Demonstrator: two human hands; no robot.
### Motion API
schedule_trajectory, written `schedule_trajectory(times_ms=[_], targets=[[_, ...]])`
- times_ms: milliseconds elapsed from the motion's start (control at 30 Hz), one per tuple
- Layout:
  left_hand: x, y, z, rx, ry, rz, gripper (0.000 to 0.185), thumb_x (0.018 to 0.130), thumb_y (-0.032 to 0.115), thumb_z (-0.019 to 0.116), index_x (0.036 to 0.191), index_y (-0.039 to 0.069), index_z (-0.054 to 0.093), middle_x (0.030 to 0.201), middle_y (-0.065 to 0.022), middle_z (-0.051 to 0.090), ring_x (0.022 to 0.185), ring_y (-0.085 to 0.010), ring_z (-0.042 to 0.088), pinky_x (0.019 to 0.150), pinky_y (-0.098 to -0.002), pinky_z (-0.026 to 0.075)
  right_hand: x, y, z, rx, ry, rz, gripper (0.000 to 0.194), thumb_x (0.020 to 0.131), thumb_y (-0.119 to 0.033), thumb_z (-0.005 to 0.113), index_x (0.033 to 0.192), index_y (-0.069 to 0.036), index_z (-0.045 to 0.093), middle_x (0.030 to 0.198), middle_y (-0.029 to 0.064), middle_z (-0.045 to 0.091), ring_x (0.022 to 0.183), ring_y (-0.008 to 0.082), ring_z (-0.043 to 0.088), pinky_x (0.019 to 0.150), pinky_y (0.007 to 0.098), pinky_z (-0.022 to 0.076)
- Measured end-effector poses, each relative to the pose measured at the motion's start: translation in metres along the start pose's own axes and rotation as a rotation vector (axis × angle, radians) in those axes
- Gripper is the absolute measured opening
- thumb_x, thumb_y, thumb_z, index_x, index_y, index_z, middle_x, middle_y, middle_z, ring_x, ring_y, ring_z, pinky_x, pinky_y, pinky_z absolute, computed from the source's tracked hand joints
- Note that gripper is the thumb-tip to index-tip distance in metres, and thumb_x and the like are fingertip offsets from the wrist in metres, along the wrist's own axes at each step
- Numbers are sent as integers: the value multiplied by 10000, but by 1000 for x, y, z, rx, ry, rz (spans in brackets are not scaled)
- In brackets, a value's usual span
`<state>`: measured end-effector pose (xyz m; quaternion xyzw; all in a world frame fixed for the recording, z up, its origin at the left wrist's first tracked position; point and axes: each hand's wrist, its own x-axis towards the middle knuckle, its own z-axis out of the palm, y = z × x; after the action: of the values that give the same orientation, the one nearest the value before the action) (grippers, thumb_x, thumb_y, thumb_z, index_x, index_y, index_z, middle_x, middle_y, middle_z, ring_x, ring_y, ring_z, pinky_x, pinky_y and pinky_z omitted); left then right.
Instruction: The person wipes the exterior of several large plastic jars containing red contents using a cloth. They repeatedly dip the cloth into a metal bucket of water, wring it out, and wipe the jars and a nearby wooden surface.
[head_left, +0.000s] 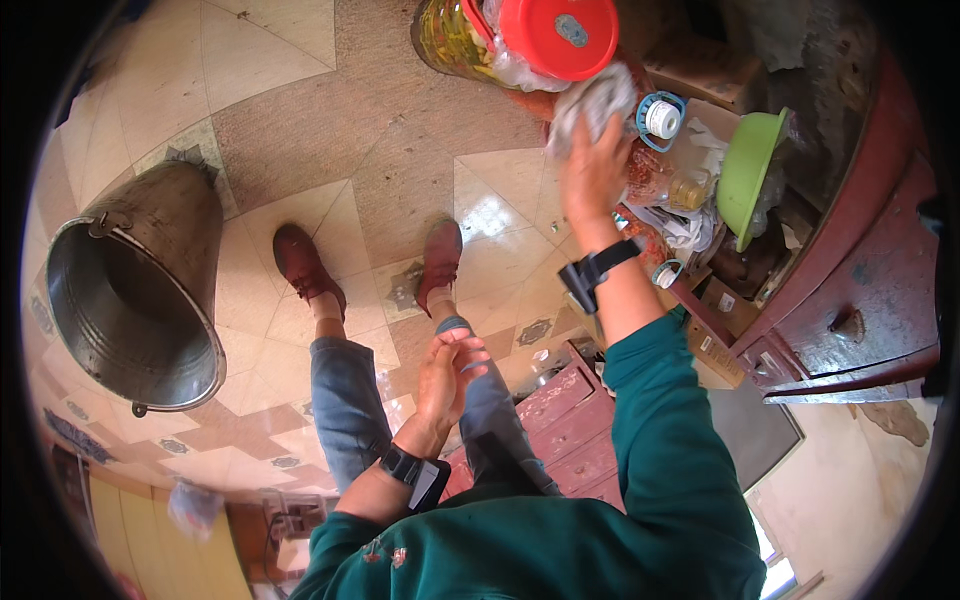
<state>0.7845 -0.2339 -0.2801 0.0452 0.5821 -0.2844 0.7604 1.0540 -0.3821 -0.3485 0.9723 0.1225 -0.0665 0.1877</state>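
Note:
My right hand (596, 176) presses a crumpled grey-white cloth (592, 105), blurred, beside a large clear jar (450, 41) with a red lid (559, 37). Greenish-yellow contents show through the jar's wall, and thin plastic is bunched under the lid. Close to the hand's right stands a container with a white cap (663, 120) and a blue handle. Below it lies a clear plastic bottle (660, 180) with reddish contents. My left hand (448, 371) hangs in front of my legs with its fingers partly spread, and it holds nothing.
A metal bucket (161, 300) with a wire handle is on the tiled floor (300, 127) at left. At right, a green plastic basin (750, 180) stands on edge near cardboard boxes (724, 307) and a red wooden cabinet (862, 300). Red wooden furniture (570, 427) is near my legs.

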Motion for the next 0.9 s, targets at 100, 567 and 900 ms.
schedule_trajectory(times_ms=[100,567,900], targets=[[4,-1,-1,17,20,12,173,971,154,397,1075,70,507,977,-107,630,830,-204,622,701,-331,511,-42,31,43,29,-119,-91,287,821,-102,570,1077,-225,615,1286,113,429,1077,349,479,802,471,491],[12,7,20,-1,14,46,191,966,145,401,1092,53,511,962,-104,632,814,-191,627,690,-306,513,68,51,-96,141,-24,-174,454,739,-187,736,1166,-118,596,1288,152,497,1159,353,510,941,473,426],[10,13,19,-82,23,24,187,963,134,394,1082,57,515,954,-108,634,810,-202,624,695,-314,509,220,170,30,443,-619,208,569,717,-350,712,1132,29,626,1070,179,671,975,265,656,834,351,513]])
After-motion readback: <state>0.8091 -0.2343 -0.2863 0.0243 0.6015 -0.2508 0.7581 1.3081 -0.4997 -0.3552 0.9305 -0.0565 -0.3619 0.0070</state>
